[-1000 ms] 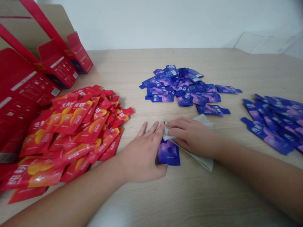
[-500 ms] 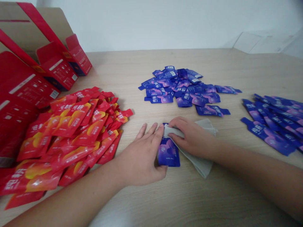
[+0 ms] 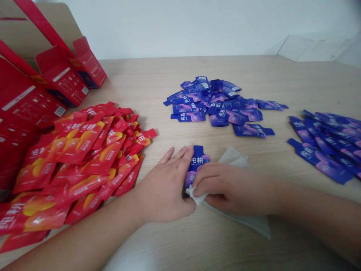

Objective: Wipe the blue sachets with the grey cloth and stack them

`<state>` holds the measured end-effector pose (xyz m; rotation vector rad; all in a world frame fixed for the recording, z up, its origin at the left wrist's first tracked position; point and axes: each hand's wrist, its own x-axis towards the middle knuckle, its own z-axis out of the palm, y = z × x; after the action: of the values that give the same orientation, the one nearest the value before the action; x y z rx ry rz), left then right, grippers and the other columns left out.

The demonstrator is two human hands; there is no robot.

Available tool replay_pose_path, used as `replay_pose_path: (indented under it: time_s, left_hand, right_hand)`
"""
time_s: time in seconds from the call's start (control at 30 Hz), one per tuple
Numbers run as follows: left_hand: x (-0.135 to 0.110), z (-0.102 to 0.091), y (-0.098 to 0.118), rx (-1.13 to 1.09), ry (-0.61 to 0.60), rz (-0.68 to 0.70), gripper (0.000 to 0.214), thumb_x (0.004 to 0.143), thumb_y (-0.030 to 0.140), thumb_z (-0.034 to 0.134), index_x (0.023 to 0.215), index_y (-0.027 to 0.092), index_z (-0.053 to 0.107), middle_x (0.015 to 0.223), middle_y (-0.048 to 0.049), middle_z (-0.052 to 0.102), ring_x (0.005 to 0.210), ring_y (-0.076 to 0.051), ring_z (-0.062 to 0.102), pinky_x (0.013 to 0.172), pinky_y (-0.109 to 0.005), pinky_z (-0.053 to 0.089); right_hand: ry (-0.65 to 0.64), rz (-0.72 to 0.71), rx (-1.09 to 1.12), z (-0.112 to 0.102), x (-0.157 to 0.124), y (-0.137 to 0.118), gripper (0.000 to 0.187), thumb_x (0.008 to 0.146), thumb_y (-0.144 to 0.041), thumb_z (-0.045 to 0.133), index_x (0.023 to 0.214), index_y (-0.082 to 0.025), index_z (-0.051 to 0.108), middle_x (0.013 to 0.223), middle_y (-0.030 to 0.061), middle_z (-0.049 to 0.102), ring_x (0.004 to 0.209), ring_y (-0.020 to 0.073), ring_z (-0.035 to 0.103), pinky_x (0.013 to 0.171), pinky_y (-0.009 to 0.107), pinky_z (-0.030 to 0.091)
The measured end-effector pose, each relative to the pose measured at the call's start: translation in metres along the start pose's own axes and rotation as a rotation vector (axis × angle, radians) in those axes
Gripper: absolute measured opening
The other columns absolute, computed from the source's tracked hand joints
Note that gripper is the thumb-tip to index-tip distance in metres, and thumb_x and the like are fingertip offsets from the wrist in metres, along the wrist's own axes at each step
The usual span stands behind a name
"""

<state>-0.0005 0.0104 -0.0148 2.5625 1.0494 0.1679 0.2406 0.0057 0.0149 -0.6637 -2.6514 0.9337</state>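
Note:
A blue-purple sachet (image 3: 197,161) lies flat on the table in front of me, its narrow spout end pointing away. My left hand (image 3: 167,184) rests flat along the sachet's left edge, fingers stretched out. Bunched in the fingers of my right hand (image 3: 222,184) is a pale cloth (image 3: 235,156), pressed on the sachet's near end. The cloth's loose parts spread out behind and below that hand. Part of the sachet's lower right is hidden under the right hand and cloth.
Red-orange sachets (image 3: 84,150) are heaped at the left, before red cardboard boxes (image 3: 64,77). Loose blue sachets (image 3: 214,103) lie in a pile at the back middle. More blue sachets (image 3: 324,146) overlap in a row at the right. A white wall (image 3: 197,30) stands behind the table.
My right hand has slid the cloth toward me, from the sachet's spout end to its near end, uncovering the white lettering. My left hand has hardly moved.

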Motion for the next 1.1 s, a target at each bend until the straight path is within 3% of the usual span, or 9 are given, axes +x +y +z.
replay_pose_path:
  time_s: [0.17,0.3,0.43,0.57,0.7,0.87,0.97,1.1]
  left_hand:
    - [0.000,0.000,0.001,-0.023,0.018,-0.005,0.111,0.078,0.038,0.067,0.171,0.010,0.013,0.176,-0.0224,0.030,0.164,-0.034,0.032,0.138,-0.055,0.014]
    - [0.001,-0.001,0.002,-0.025,0.020,-0.017,0.105,0.083,0.039,0.067,0.171,0.011,0.017,0.176,-0.0209,0.032,0.164,-0.032,0.032,0.138,-0.054,0.014]
    - [0.001,-0.003,0.001,-0.035,0.013,0.000,0.103,0.090,0.056,0.072,0.170,0.012,0.024,0.176,-0.0193,0.032,0.166,-0.034,0.026,0.137,-0.056,0.013]
    - [0.000,-0.009,0.000,-0.084,-0.004,0.078,0.084,0.097,0.065,0.068,0.163,0.020,0.041,0.176,-0.0141,0.034,0.167,-0.035,0.022,0.136,-0.064,0.012]
    - [0.001,-0.014,0.001,-0.109,-0.041,0.116,0.070,0.099,0.061,0.067,0.156,0.025,0.050,0.173,-0.0106,0.042,0.165,-0.035,0.030,0.134,-0.069,0.009]
    - [0.000,-0.015,0.001,-0.106,-0.031,0.131,0.043,0.110,0.048,0.053,0.148,0.028,0.060,0.166,-0.0087,0.053,0.159,-0.032,0.042,0.135,-0.065,0.010]
    - [-0.001,-0.013,0.002,-0.102,0.014,0.142,0.036,0.111,0.030,0.044,0.141,0.028,0.063,0.157,-0.0074,0.061,0.153,-0.027,0.049,0.135,-0.063,0.013]
    - [0.000,-0.008,0.008,-0.075,0.063,0.084,0.036,0.105,0.037,0.058,0.139,0.025,0.061,0.144,-0.0107,0.066,0.142,-0.030,0.058,0.134,-0.065,0.019]
  right_hand:
    - [0.052,0.016,-0.087,0.007,0.006,0.013,0.027,0.092,-0.007,0.069,0.107,-0.027,0.078,0.112,0.0004,0.080,0.116,0.0235,0.070,0.115,0.042,0.050]
    - [0.120,0.010,-0.135,0.013,0.006,0.019,0.022,0.092,-0.007,0.068,0.103,-0.024,0.077,0.110,0.0032,0.080,0.114,0.0238,0.069,0.115,0.046,0.049]
    - [0.171,-0.002,-0.086,0.010,0.005,0.024,0.019,0.092,-0.009,0.068,0.104,-0.022,0.075,0.109,0.0058,0.078,0.112,0.0225,0.071,0.109,0.041,0.053]
    - [0.087,-0.023,0.069,-0.004,0.003,0.030,0.022,0.091,-0.011,0.072,0.109,-0.023,0.075,0.110,0.0035,0.080,0.109,0.0199,0.073,0.103,0.036,0.055]
    - [-0.008,-0.015,0.157,-0.016,-0.001,0.032,0.029,0.086,-0.009,0.075,0.110,-0.026,0.076,0.111,-0.0002,0.080,0.107,0.0181,0.074,0.102,0.034,0.055]
    - [-0.009,0.017,0.299,-0.015,-0.004,0.036,0.029,0.087,-0.011,0.076,0.112,-0.025,0.075,0.114,0.0008,0.080,0.106,0.0184,0.075,0.098,0.033,0.057]
    - [0.077,0.061,0.410,-0.013,-0.004,0.040,0.020,0.090,-0.019,0.078,0.110,-0.023,0.075,0.111,0.0027,0.080,0.101,0.0188,0.075,0.093,0.033,0.058]
    - [0.351,0.214,0.608,-0.012,-0.004,0.046,0.020,0.091,-0.033,0.083,0.105,-0.023,0.073,0.101,0.0025,0.078,0.090,0.0175,0.072,0.080,0.030,0.059]
